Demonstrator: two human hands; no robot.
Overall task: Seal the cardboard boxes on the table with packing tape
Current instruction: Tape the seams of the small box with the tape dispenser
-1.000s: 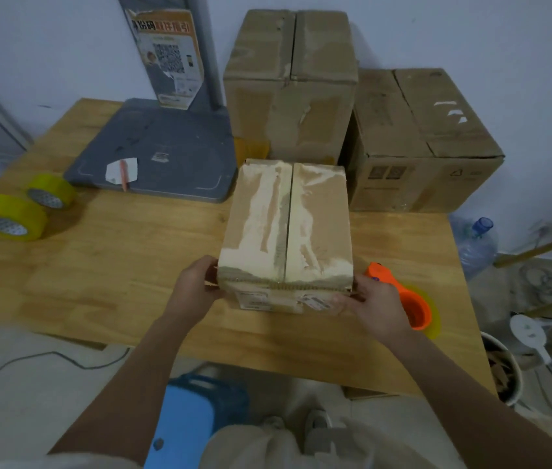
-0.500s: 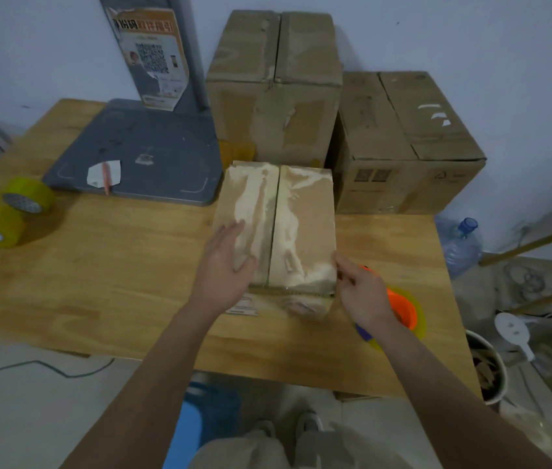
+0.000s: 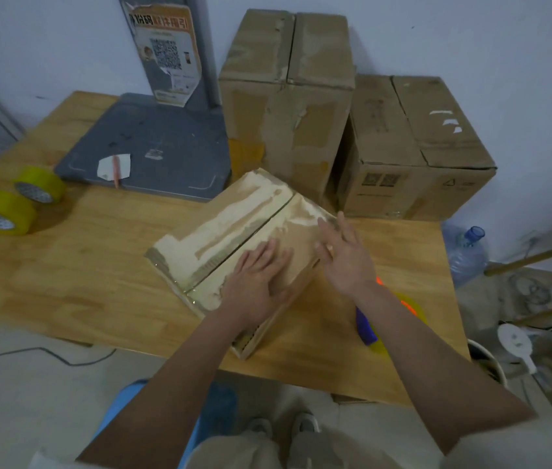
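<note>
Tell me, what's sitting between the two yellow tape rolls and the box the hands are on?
Nothing: in the head view only bare wooden table lies between the yellow tape rolls and the box under the left hand.

The near box (image 3: 234, 238) lay skewed on the table (image 3: 81, 265), both hands on its top. Behind it stood a tall box (image 3: 284, 96), another box (image 3: 417, 154) to its right. Two tape rolls (image 3: 0, 211) sat far left, a scale platform (image 3: 149, 147) behind; what seemed a tape dispenser (image 3: 389, 319) lay right, partly hidden
</note>
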